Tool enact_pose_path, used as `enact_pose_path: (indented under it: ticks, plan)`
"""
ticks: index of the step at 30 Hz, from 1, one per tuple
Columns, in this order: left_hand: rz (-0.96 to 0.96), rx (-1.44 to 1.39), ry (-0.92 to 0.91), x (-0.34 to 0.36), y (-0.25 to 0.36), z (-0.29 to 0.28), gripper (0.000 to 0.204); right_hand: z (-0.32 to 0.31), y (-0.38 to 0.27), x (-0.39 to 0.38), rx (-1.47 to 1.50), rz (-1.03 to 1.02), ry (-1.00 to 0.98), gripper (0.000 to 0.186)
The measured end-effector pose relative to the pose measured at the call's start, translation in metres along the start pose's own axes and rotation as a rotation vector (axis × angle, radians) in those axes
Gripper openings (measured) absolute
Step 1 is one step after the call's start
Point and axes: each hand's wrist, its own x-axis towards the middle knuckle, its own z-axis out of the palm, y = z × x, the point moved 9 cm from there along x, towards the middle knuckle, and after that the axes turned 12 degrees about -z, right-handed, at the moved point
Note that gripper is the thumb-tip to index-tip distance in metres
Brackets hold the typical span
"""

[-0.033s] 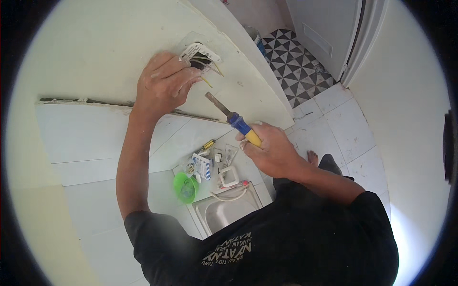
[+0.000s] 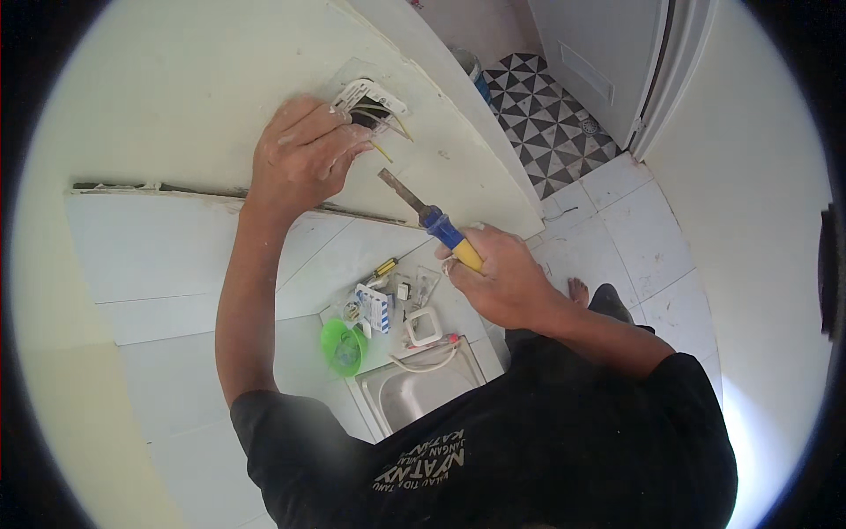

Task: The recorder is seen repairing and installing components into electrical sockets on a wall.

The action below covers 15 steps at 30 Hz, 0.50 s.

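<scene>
A recessed wall box [image 2: 368,117] with a white frame and loose thin wires [image 2: 399,130] is set in the cream wall [image 2: 194,79]. My left hand [image 2: 300,154] is at its lower left, powdered fingers curled by the opening and wires; what they grip is hidden. In my right hand [image 2: 502,286] is a flat, worn metal-bladed tool [image 2: 401,192] with a blue and yellow handle, its tip raised below the box, apart from the wires.
Below are a steel sink [image 2: 411,392], green bowl [image 2: 342,348], screwdriver [image 2: 385,268], white square frame [image 2: 423,328] and small parts. A rough groove [image 2: 123,187] runs above the white wall tiles. A door [image 2: 599,48] stands beside patterned floor [image 2: 529,115]; my bare foot [image 2: 578,291] is on white tiles.
</scene>
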Motion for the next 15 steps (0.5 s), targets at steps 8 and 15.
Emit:
enact_pose_path:
  ticks: [8, 15]
  plan:
    - [0.000, -0.020, 0.008, -0.0006, -0.0025, 0.0008, 0.026, 0.0014, 0.0027, 0.0075, 0.002, 0.024, 0.012, 0.017]
    - [-0.005, -0.014, 0.017, -0.0011, -0.0016, 0.0009, 0.026, 0.0012, 0.0030, 0.0070, 0.016, 0.016, 0.050, 0.015]
